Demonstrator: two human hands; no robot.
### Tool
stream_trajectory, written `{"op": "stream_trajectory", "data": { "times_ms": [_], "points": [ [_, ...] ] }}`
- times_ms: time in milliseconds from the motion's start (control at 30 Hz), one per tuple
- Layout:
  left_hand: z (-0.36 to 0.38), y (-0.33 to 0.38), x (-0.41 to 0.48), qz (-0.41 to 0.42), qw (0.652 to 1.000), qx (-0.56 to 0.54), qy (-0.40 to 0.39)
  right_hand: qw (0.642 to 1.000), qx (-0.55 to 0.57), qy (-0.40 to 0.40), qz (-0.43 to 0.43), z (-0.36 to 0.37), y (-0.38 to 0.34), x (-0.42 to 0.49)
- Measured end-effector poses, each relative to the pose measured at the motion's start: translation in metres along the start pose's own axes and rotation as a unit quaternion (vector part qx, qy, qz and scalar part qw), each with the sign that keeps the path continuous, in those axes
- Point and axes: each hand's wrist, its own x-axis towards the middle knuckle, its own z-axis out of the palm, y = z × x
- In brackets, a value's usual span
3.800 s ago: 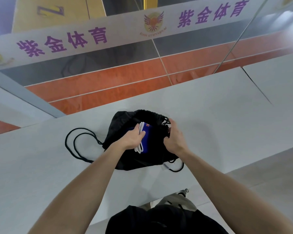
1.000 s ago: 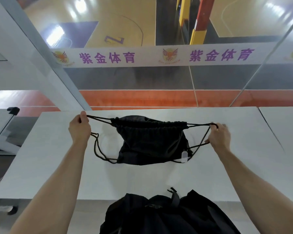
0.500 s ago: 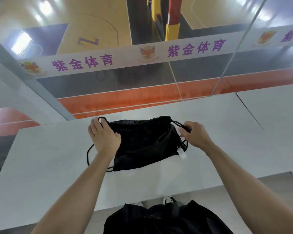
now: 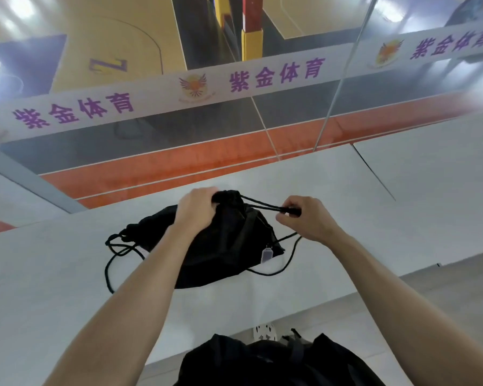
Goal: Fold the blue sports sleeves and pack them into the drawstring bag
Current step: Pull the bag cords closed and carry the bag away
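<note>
A black drawstring bag [image 4: 229, 252] lies on the white table [image 4: 53, 274], its mouth bunched tight at the far end. My left hand [image 4: 197, 211] grips the gathered neck of the bag. My right hand [image 4: 304, 218] pinches the black drawstring cord [image 4: 262, 204], which runs taut from the neck to my fingers. More cord loops loosely to the left [image 4: 109, 263] and right of the bag. A small white tag [image 4: 267, 254] hangs at the bag's right corner. The blue sleeves are out of sight.
A glass wall with a white banner [image 4: 262, 79] of purple characters stands just beyond the table's far edge. A second white table [image 4: 444, 176] adjoins on the right. Below the near edge are the person's dark clothing and a shoe.
My left hand moved from the bag's left corner to its mouth, which is now cinched into a tight bunch. My right hand pulled the cord out to the right.
</note>
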Motion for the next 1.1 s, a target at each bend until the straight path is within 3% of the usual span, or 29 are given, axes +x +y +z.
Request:
{"op": "stream_trajectory", "data": {
  "times_ms": [67,167,300,400,467,567,633,700,800,867,967,1100],
  "points": [
    [-0.025,0.000,0.004,0.009,0.999,0.002,0.034,0.995,-0.049,-0.079,0.036,-0.004,0.011,0.004],
    [-0.045,0.004,0.006,0.021,0.998,0.002,0.055,0.983,0.000,-0.167,0.080,-0.010,0.015,0.006],
    [-0.053,-0.005,0.000,0.009,0.997,0.010,0.071,0.986,0.075,-0.108,0.098,-0.032,0.020,0.004],
    [-0.048,-0.006,-0.007,-0.007,0.997,-0.048,0.054,0.980,0.005,-0.167,0.108,-0.029,0.015,0.004],
    [-0.036,0.002,-0.011,0.020,0.995,-0.094,0.019,0.974,0.017,-0.207,0.094,-0.012,0.000,0.009],
    [-0.016,0.007,-0.023,0.072,0.988,-0.128,-0.041,0.973,0.114,-0.193,0.061,0.016,-0.029,0.024],
    [-0.012,-0.003,-0.034,0.075,0.989,-0.115,-0.056,0.979,0.066,-0.191,0.027,0.030,-0.041,0.035],
    [-0.011,-0.025,-0.048,0.034,0.993,-0.104,-0.034,0.981,0.024,-0.193,0.006,0.040,-0.046,0.044],
    [-0.007,-0.080,-0.071,-0.131,0.980,-0.148,0.024,0.985,0.043,-0.168,0.001,0.048,-0.044,0.049],
    [0.004,-0.121,-0.085,-0.224,0.962,-0.155,0.007,0.991,0.019,-0.129,-0.007,0.047,-0.042,0.051],
    [0.022,-0.151,-0.098,-0.281,0.938,-0.192,-0.061,0.992,-0.038,-0.119,0.004,0.047,-0.042,0.051],
    [0.031,-0.161,-0.092,-0.332,0.909,-0.237,-0.079,0.996,-0.001,-0.086,0.020,0.049,-0.045,0.048]
  ]
}}
